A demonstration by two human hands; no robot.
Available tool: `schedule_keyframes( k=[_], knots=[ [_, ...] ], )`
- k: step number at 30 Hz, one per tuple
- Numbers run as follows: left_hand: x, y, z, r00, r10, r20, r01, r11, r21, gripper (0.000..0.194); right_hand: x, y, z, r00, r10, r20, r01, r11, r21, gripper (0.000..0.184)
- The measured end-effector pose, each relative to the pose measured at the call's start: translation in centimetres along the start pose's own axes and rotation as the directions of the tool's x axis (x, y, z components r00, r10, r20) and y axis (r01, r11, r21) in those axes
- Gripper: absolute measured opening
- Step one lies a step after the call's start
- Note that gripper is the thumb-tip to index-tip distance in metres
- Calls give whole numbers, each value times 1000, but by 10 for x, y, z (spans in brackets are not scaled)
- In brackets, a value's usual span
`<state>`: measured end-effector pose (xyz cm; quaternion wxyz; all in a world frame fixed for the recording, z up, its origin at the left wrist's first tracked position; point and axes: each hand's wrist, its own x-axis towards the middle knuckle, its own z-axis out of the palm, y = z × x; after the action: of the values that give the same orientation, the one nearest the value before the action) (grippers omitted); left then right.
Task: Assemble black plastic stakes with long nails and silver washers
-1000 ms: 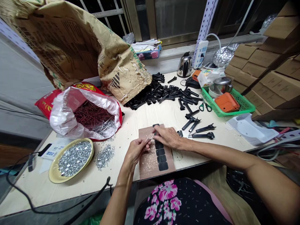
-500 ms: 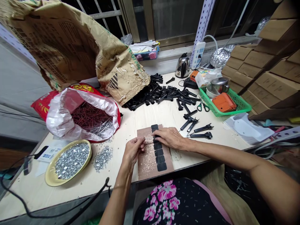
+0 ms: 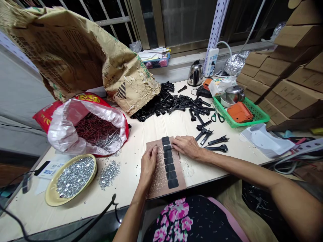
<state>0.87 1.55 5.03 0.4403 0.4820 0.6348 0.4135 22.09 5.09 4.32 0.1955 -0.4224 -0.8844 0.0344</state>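
A brown board (image 3: 157, 188) lies at the table's front edge, with a column of black rounded squares (image 3: 171, 174) along its right half and pale crumbs on its left. My right hand (image 3: 188, 146) rests over the board's upper right, its fingertips closed on a thin silver pin (image 3: 168, 145) that lies across one of the upper squares. At the board's left side is my left hand (image 3: 148, 161), thumb and fingers pressed together; whether anything is between them is hidden. Several black plastic clips (image 3: 219, 139) lie just beyond my right forearm, some with thin pins.
A yellow bowl of metal washers (image 3: 94, 168) and a small washer pile (image 3: 109, 174) are at left. Behind them stands a red bag (image 3: 127, 126) of dark red pins. A paper sack (image 3: 131, 80) spills black clips (image 3: 174, 102). Scissors (image 3: 217, 116) and a green basket (image 3: 262, 118) are right.
My left hand has come away from the pin and drawn back slightly left. The pin is now in my right fingertips, which have shifted a little right. The view has tilted slightly.
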Motion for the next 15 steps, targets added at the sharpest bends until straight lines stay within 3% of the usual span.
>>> schedule_keyframes(
  k=[4, 8, 11, 13, 15],
  knots=[
    [0, -4, -6, 970, 209, -127, -184, 966, 180, 35, 8, 17, 5, 997, 32, 69, -24, 992, -122, 31],
    [0, -10, -7, 969, 216, -120, -179, 947, 265, 38, 10, 20, 9, 993, 36, 109, -15, 981, -191, 28],
    [-1, -13, -5, 968, 222, -119, -179, 939, 294, 41, -2, 12, 8, 980, -146, 136, 166, 974, -154, 28],
    [-2, -15, -3, 966, 224, -132, -178, 939, 295, 41, -11, 6, 7, 921, -358, 152, 374, 923, -87, 28],
    [-2, -17, -2, 962, 228, -152, -176, 939, 297, 41, -16, 2, 4, 914, -386, 130, 396, 915, -70, 28]
  ],
)
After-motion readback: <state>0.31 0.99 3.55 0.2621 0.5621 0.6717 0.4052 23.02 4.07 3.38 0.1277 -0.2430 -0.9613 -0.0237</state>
